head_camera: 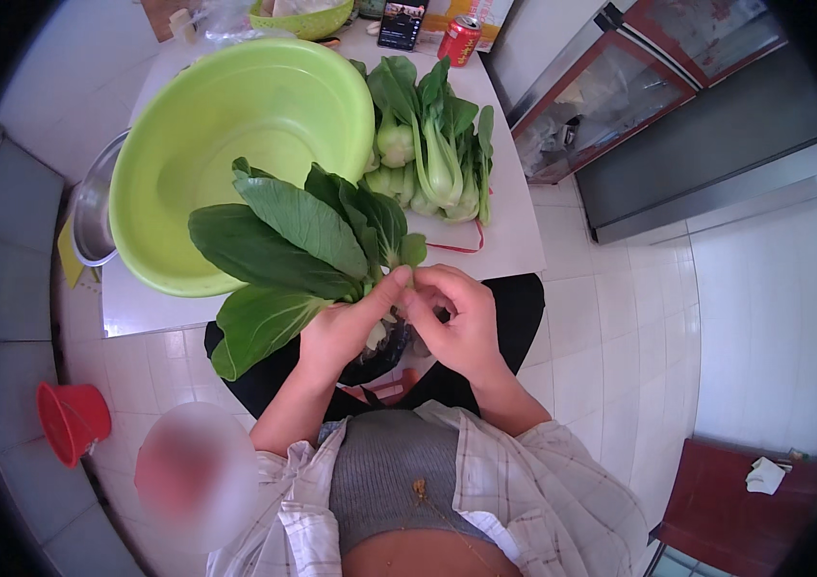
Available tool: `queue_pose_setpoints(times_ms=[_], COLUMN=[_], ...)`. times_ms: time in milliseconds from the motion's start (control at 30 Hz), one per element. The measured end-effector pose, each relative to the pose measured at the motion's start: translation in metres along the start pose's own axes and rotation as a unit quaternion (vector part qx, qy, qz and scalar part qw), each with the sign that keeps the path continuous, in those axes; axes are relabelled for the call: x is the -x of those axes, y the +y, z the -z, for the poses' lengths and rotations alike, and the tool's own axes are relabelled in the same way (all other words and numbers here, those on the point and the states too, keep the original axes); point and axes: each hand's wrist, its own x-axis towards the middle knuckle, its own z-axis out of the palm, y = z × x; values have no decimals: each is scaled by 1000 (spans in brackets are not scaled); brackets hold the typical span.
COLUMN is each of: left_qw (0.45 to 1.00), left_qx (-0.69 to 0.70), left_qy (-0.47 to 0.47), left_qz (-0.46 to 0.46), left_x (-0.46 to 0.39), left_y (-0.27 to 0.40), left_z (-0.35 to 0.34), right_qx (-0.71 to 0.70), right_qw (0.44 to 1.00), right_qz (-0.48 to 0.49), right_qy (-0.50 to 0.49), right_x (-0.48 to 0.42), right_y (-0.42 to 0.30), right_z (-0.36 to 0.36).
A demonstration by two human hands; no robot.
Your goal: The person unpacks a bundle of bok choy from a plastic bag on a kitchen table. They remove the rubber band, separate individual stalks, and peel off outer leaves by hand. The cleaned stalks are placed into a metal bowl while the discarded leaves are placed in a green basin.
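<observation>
My left hand [343, 324] grips a head of bok choy [300, 223] by its stalks, with the broad dark leaves fanning up and to the left. Those leaves overlap the near rim of a large lime-green plastic basin [130, 238]. My right hand [455, 317] meets the left at the stalks, thumb and forefinger pinched on a small outer leaf [413, 249] by its stem. Below both hands, a black plastic bag [379, 364] between my knees holds pale scraps, partly hidden. More bok choy [441, 162] is piled on the white table [513, 245], right of the basin.
A stainless steel bowl [94, 216] stands left of the basin. At the table's back are a phone [401, 25], a red drink can [459, 43] and a green plastic basket [307, 23]. A red ribbon [462, 249] lies near the pile. A red bucket [73, 422] is on the floor.
</observation>
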Motion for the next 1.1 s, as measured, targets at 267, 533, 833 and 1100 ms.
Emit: queue_pose_setpoints(times_ms=[267,533,833,1100], left_qw=[999,982,997,929], left_qx=[-6,-181,64,-192], left_qy=[28,-19,46,-29], left_qz=[42,-56,-5,-314], left_x=[4,3,11,22], left_y=[-8,-16,-10,-22], left_z=[-3,-3,-13,-3], right_qx=[-58,-13,-213,-336], right_qw=[996,998,973,932], right_qz=[-15,-46,-78,-121], right_qy=[72,28,33,67], right_x=[6,5,6,0], right_y=[14,14,4,-1], right_z=[-14,-9,-11,-10])
